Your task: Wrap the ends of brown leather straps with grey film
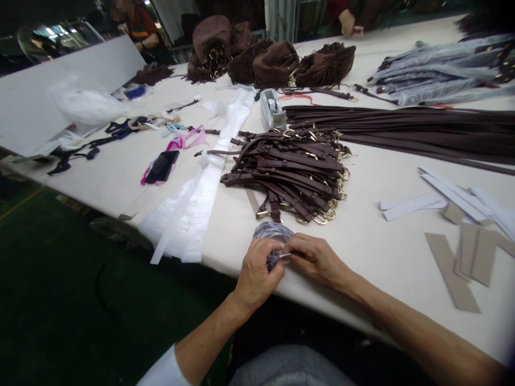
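Observation:
At the table's near edge, my left hand is wrapped round a coiled strap in clear plastic, whose loop arches up beyond my fingers. Close against it, my right hand pinches a small whitish strip by its end; whether this is tape or part of the plastic, I cannot tell. Just past the loop lies a pile of brown straps with gold-coloured clasps. A grey tape dispenser stands behind that pile.
Flat white plastic sleeves lie left of the pile, near a phone. Long brown strips, plastic-wrapped straps and card pieces occupy the right. Brown fringed bags sit at the back; other people stand beyond the table.

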Tool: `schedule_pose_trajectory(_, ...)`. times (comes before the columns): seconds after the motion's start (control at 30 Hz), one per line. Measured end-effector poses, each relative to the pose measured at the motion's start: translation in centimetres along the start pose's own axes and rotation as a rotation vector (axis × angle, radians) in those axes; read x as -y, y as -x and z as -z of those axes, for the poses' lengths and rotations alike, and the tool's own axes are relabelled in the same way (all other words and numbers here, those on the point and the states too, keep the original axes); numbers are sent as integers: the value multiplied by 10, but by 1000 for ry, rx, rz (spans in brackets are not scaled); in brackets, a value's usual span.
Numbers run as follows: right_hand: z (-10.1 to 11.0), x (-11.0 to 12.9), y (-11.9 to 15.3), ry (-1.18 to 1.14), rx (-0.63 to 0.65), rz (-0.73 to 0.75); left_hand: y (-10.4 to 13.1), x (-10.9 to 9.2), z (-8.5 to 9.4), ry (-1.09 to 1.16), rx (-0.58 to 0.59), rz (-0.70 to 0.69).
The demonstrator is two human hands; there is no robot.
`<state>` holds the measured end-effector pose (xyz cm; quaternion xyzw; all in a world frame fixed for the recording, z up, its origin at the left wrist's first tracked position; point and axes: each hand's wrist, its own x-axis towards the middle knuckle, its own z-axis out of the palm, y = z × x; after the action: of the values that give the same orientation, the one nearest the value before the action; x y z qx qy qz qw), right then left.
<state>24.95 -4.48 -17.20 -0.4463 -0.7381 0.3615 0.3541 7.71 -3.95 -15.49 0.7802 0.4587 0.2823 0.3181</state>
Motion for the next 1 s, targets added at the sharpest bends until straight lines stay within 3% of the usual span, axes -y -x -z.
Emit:
schedule_pose_trajectory(0.17,-1,-2,2,3,-27,26,0,3,0,41,23,43)
schedule_pose_trajectory(0.33,2,-9,4,-34,28,99,2,14,-3,77,3,-136)
schedule_pose_trajectory(0.57,7,-13,7,50,59,282,5,24,-8,-62,-18,-337)
schedule_pose_trajectory(0.8,13,-8,9,38,121,249,5,29,-9,-128,-14,-445)
schedule_pose_trajectory(1.0,3,-15,11,67,38,278,5,29,-2,-157,62,-498)
